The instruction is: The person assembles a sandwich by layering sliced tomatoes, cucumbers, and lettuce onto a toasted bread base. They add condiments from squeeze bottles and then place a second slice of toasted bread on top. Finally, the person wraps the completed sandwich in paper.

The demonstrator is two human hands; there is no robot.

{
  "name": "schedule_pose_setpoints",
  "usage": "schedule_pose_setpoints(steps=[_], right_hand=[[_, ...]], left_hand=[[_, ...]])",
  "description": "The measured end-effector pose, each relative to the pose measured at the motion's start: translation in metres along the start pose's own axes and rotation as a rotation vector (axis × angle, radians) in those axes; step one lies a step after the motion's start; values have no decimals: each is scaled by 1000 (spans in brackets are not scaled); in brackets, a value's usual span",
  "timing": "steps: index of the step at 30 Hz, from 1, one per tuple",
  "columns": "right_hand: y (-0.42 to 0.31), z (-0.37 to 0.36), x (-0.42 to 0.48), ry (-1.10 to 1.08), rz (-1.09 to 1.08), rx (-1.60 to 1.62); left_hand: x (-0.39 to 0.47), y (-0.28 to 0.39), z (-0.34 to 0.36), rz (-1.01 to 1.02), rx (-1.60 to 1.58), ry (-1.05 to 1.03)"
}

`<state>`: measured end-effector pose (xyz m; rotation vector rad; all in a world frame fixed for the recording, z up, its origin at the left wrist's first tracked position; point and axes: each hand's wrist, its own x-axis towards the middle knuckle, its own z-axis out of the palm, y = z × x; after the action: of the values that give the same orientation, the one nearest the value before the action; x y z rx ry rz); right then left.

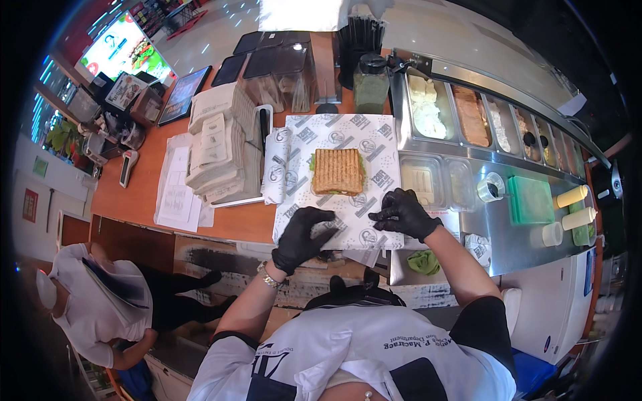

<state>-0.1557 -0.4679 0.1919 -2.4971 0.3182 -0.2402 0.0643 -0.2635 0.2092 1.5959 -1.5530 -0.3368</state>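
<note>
A grilled sandwich [338,172] with ridged toast marks lies on printed wrapping paper [301,228], and green lettuce shows at its sides. The paper's left edge is rolled or folded over. Both hands wear black gloves. My left hand [302,239] hovers at the paper's near left, thumb and fingers apart with nothing between them. Near the paper's right edge is my right hand [405,215], fingers curled and fingertips close to the sheet. Whether those fingertips pinch the paper is not visible. The sandwich sits beyond both hands, touched by neither.
Stacked paper bags [220,150] stand on a tray at left. Metal food pans [431,108] line the back right, with plastic containers [421,180], a green-lidded box [530,199] and squeeze bottles [577,219] nearer. Another person [110,295] stands at lower left, holding a folder.
</note>
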Motion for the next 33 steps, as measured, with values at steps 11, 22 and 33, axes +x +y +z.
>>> schedule_pose_setpoints(steps=[11,22,33], right_hand=[[7,13,-1,217,-123,-196],[1,10,16,204,-127,-94],[14,-10,40,901,164,749]], left_hand=[[3,9,28,34,374,-174],[0,-46,54,-249,-244,27],[21,8,14,-295,276,-85]])
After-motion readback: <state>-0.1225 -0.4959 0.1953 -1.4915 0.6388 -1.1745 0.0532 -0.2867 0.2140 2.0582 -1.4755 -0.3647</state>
